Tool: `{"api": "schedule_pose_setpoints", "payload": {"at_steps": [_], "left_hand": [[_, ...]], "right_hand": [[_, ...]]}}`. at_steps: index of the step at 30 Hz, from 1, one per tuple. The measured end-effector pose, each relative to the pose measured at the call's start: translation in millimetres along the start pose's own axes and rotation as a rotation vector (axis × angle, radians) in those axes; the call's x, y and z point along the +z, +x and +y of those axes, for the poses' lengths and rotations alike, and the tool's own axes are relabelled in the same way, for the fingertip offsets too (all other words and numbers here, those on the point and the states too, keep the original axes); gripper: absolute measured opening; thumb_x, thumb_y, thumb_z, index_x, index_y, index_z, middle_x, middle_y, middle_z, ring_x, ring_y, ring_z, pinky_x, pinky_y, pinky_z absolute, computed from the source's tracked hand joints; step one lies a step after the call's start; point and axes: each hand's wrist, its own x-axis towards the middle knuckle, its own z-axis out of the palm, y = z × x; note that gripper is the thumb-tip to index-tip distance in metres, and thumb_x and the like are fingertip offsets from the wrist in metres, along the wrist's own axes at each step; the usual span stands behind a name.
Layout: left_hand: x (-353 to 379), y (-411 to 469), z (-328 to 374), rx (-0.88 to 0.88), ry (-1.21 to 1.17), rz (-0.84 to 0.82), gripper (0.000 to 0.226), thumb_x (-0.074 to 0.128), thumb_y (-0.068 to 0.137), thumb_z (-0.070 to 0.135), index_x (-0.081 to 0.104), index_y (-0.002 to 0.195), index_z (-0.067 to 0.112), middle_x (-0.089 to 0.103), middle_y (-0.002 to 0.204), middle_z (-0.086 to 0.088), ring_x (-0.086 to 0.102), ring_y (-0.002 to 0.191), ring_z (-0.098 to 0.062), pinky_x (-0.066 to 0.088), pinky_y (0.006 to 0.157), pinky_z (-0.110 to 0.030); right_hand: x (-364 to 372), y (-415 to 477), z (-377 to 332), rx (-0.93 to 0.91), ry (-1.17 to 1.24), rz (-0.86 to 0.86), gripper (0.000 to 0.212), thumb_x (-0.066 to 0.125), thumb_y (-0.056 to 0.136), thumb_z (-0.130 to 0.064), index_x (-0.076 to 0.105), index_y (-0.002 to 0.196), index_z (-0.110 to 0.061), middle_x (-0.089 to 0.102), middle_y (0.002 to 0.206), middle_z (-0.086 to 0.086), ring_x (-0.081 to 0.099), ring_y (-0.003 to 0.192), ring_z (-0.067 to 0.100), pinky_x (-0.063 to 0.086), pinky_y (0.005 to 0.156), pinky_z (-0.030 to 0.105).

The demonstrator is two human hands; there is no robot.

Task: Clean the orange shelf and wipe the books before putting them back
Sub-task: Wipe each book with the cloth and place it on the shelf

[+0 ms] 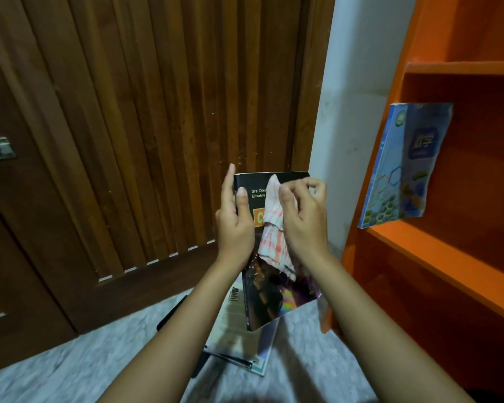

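My left hand (234,221) grips the left edge of a black-covered book (274,295), held upright in front of me. My right hand (303,216) pinches a white cloth with red stripes (271,231) against the book's front cover. The orange shelf (437,248) stands at the right. A blue book (405,167) leans upright on one of its boards, near the shelf's left side. The cloth and my hands hide most of the black book's title.
A small pile of books (239,338) lies on the pale marbled floor (70,367) below my hands. A dark wooden slatted door (128,126) fills the left. A white wall strip (352,97) separates door and shelf.
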Motion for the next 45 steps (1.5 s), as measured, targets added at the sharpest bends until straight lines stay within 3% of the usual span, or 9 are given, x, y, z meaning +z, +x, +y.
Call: {"api": "schedule_pose_setpoints", "payload": {"at_steps": [3, 6, 11, 16, 22, 27, 33, 38, 45], "left_hand": [[5, 1, 2, -0.029, -0.028, -0.011, 0.042, 0.034, 0.102, 0.015, 0.027, 0.143, 0.022, 0.058, 0.084, 0.038, 0.055, 0.071, -0.002, 0.049, 0.066, -0.037], [7, 5, 7, -0.039, -0.062, -0.056, 0.042, 0.033, 0.102, 0.012, 0.027, 0.144, 0.016, 0.057, 0.091, 0.044, 0.058, 0.082, 0.004, 0.050, 0.074, -0.029], [-3, 11, 16, -0.103, -0.279, -0.081, 0.037, 0.033, 0.101, 0.010, 0.034, 0.136, 0.023, 0.054, 0.127, -0.015, 0.062, 0.097, -0.015, 0.055, 0.075, -0.025], [-5, 12, 20, -0.109, -0.317, -0.088, 0.032, 0.031, 0.101, 0.010, 0.034, 0.131, 0.023, 0.059, 0.109, -0.009, 0.065, 0.090, -0.010, 0.055, 0.069, -0.021], [1, 22, 18, -0.117, -0.307, -0.005, 0.031, 0.034, 0.102, 0.012, 0.037, 0.133, 0.015, 0.056, 0.112, -0.006, 0.061, 0.094, -0.020, 0.053, 0.075, -0.029], [-4, 24, 18, -0.176, -0.363, 0.023, 0.031, 0.032, 0.102, 0.011, 0.034, 0.133, 0.013, 0.057, 0.111, -0.001, 0.065, 0.090, -0.006, 0.055, 0.071, -0.018], [-1, 37, 16, -0.175, -0.366, 0.143, 0.028, 0.034, 0.102, 0.013, 0.036, 0.129, 0.015, 0.057, 0.110, -0.001, 0.065, 0.091, -0.007, 0.056, 0.073, -0.021], [-8, 41, 16, -0.146, -0.384, 0.163, 0.027, 0.034, 0.102, 0.013, 0.035, 0.129, 0.016, 0.054, 0.113, 0.001, 0.065, 0.092, -0.005, 0.054, 0.073, -0.018], [-2, 45, 16, -0.139, -0.369, 0.299, 0.033, 0.035, 0.102, 0.014, 0.033, 0.134, 0.009, 0.053, 0.121, -0.016, 0.061, 0.101, -0.019, 0.054, 0.074, -0.021]], "right_hand": [[3, 8, -8, -0.052, 0.050, 0.120, 0.022, 0.056, 0.092, -0.030, 0.068, 0.095, -0.012, 0.046, 0.102, -0.003, 0.049, 0.091, 0.004, 0.039, 0.071, 0.003], [7, 7, -18, -0.207, 0.075, 0.108, 0.020, 0.060, 0.090, -0.026, 0.070, 0.102, -0.012, 0.052, 0.098, -0.003, 0.052, 0.086, 0.005, 0.045, 0.066, 0.009], [1, 21, -7, -0.242, 0.012, 0.169, 0.017, 0.063, 0.088, -0.023, 0.071, 0.100, -0.013, 0.053, 0.092, 0.001, 0.051, 0.078, 0.008, 0.041, 0.059, 0.011], [-16, 38, 24, 0.297, 0.081, 0.324, 0.015, 0.062, 0.089, -0.020, 0.070, 0.101, -0.014, 0.056, 0.099, 0.005, 0.055, 0.084, 0.011, 0.038, 0.061, 0.004], [3, -11, 5, -0.197, 0.067, 0.109, 0.013, 0.065, 0.086, -0.012, 0.070, 0.097, -0.008, 0.052, 0.094, -0.002, 0.053, 0.083, 0.011, 0.046, 0.066, 0.017], [-10, 5, 36, 0.356, 0.003, 0.259, 0.013, 0.060, 0.090, -0.018, 0.069, 0.097, -0.012, 0.054, 0.102, 0.004, 0.053, 0.082, 0.013, 0.036, 0.059, 0.000], [14, -37, 11, -0.199, 0.080, 0.097, 0.010, 0.065, 0.083, -0.013, 0.071, 0.091, -0.007, 0.052, 0.093, -0.002, 0.054, 0.086, 0.015, 0.042, 0.072, 0.012], [-4, -19, 43, 0.311, 0.048, 0.241, 0.010, 0.063, 0.086, -0.011, 0.070, 0.093, -0.014, 0.056, 0.096, 0.005, 0.051, 0.077, 0.010, 0.041, 0.061, 0.008], [7, -63, 31, -0.220, 0.082, 0.012, 0.011, 0.065, 0.084, -0.017, 0.070, 0.088, -0.008, 0.050, 0.093, -0.002, 0.051, 0.086, 0.004, 0.039, 0.074, 0.005]]}}
